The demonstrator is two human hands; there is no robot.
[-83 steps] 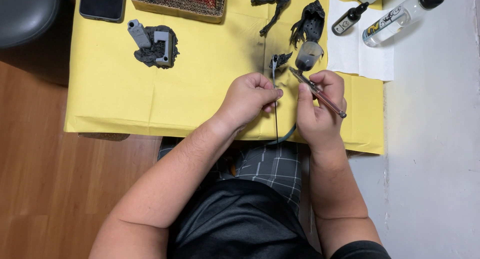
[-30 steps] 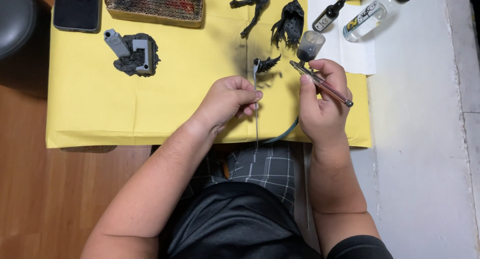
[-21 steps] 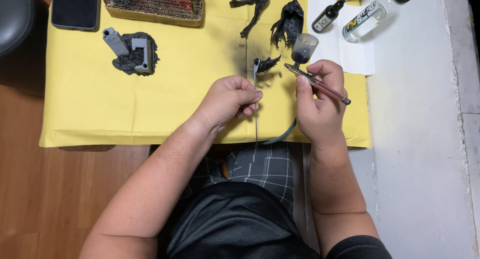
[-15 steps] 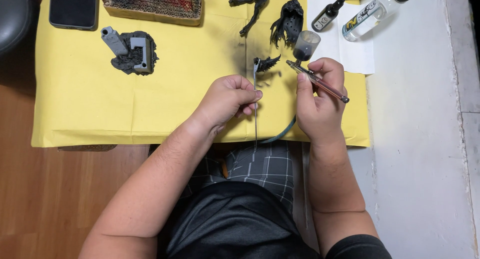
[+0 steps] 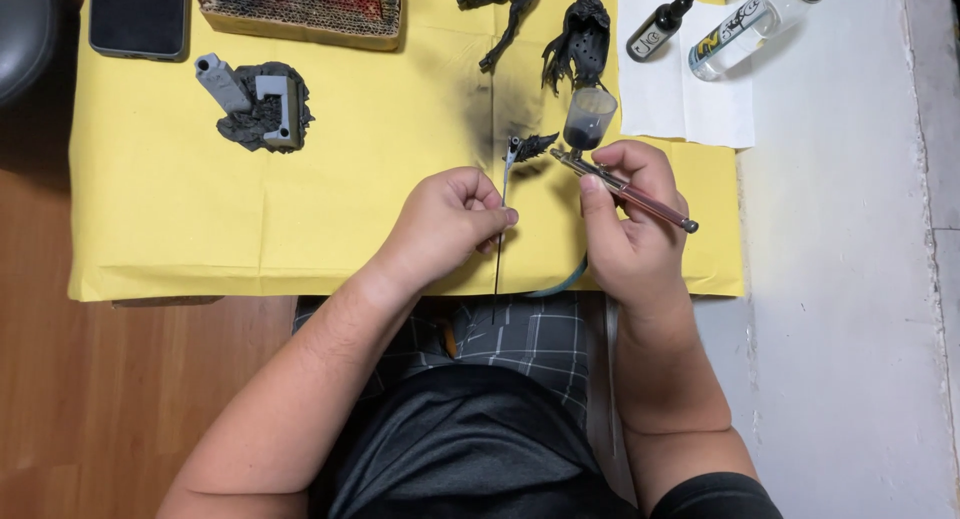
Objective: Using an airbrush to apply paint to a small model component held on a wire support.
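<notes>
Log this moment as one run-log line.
left hand: pinches thin rod bearing small black part | right hand: holds airbrush at part

Phone [image 5: 138, 17] left of cardboard block [image 5: 300, 9], bottles [image 5: 720, 24] far right.

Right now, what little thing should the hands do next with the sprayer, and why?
Probably turn the thin stick a little in the left hand. The small dark piece clipped at its top sits just in front of the sprayer tip, which the right hand holds aimed at it. A small turn would likely bring another side to face the tip.
</notes>
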